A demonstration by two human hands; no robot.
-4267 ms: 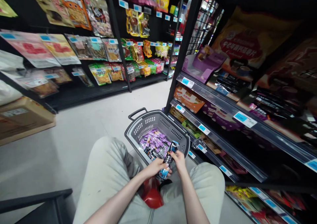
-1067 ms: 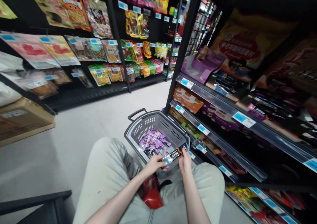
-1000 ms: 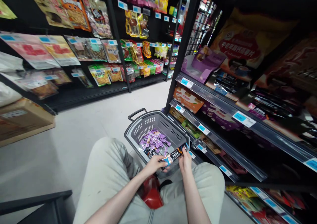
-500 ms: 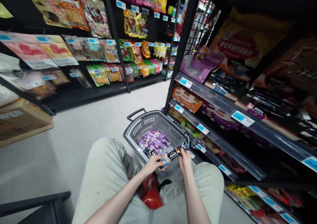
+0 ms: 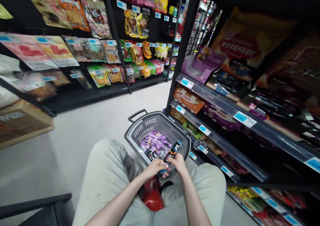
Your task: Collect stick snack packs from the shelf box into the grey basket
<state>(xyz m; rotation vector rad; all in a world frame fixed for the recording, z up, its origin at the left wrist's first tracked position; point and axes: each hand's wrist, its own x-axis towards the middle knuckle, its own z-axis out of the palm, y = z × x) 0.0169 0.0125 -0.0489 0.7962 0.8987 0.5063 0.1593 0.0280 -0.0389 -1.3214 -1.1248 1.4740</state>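
Observation:
A black stick-shaped sachet with blue and orange print is gripped between my two hands, tilted up to the right over the near side of a grey shopping basket. My left hand is closed around its lower end. My right hand is closed on it just above, close beside the left. Inside the basket lies a heap of purple sachets, with several black sachets at its near left. My fingers hide part of the held sachet.
The basket stands on the floor between my knees. A dark shelf with boxes and bags rises close on the right. Across the aisle is a rack of hanging snack bags. A cardboard box sits at left; a black bar is at lower left.
My right hand has moved left and down along the black sachet, from its far end to near my left hand. The sachet now points more steeply upward. The basket has not moved.

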